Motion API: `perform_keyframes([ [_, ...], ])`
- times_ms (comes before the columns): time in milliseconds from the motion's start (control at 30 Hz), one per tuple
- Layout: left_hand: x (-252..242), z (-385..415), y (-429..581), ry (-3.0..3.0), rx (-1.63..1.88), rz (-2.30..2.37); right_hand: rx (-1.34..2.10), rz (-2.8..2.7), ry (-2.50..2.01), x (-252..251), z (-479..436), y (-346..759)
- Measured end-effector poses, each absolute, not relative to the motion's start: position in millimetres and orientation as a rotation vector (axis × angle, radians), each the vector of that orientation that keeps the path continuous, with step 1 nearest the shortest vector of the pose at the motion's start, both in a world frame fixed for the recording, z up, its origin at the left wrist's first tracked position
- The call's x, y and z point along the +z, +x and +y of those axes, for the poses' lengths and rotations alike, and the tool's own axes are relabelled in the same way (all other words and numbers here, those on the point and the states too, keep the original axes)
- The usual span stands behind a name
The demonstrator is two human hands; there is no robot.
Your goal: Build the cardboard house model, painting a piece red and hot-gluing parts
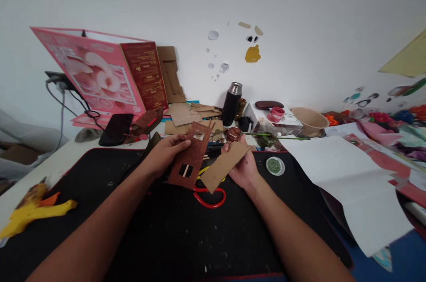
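My left hand (168, 154) is closed on a reddish-brown painted cardboard panel (190, 158) with a small cut-out window near its lower end and another opening near its top. Facing it, my right hand (245, 170) holds a plain tan cardboard strip (224, 164), fingers wrapped behind it. The two pieces are apart, held up over a black mat (186, 237). Below them lies a pair of scissors (210, 197) with red and yellow handles, its blades hidden. To the right of my right hand sits a small round dish of green paint (274, 166).
A yellow glue gun (36, 211) lies at the left. Behind are a phone (116, 129), a pink box (100, 73), cardboard scraps (183, 114), a black flask (232, 103), paint jars (266, 139) and a beige bowl (310, 120). White paper (339, 166) covers the right side.
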State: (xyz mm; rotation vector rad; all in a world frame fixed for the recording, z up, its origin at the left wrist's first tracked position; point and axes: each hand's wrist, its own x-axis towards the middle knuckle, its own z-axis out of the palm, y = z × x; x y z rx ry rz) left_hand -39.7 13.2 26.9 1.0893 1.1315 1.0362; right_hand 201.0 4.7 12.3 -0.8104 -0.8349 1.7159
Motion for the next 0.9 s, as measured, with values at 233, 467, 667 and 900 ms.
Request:
perform_keyframes([
  [233,30,18,-50,0.952,1.162,1.126,1.719,-0.915,-0.895,18,4,200],
  [467,33,23,-62,0.917,1.212,1.139,1.743,-0.923,-0.894,20,5,199],
  [667,30,22,-57,0.899,1.156,1.145,1.625,-1.102,-0.933,9,3,197],
  [900,28,21,-56,0.919,1.186,1.14,1.551,-1.245,-0.972,6,-1,195],
])
